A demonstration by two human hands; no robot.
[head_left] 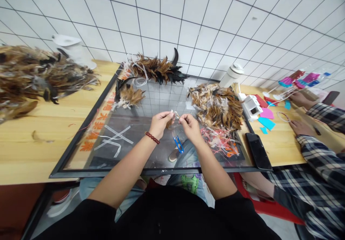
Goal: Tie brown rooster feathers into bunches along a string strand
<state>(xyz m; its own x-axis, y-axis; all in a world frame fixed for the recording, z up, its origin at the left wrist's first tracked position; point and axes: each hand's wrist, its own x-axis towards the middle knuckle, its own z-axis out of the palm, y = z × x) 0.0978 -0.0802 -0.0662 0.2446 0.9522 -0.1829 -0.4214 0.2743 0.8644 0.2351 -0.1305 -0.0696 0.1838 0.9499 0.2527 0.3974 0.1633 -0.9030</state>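
In the head view my left hand (pixel 161 124) and my right hand (pixel 191 125) are close together above a glass-topped panel (pixel 151 157). The fingertips of both hands pinch a small feather (pixel 176 115), pale at the fingers; a brown bit shows below my left fingers. Just under the hands lie blue thread snips (pixel 178 144). A pile of brown and cream feathers (pixel 218 105) is right of my right hand, with a tangle of pink and white threads (pixel 219 139) below it. Left of my left hand is a small feather bunch (pixel 129 96), and white strips (pixel 114 139) cross on the glass.
A dark feather garland (pixel 159 69) lies at the panel's back edge. More feathers (pixel 40 76) cover the far-left table. On the right stand a white bottle (pixel 232 75), a white power strip (pixel 251 107) and a black phone (pixel 258 151). A co-worker's hands (pixel 300 126) are beyond, near coloured pieces (pixel 266 123).
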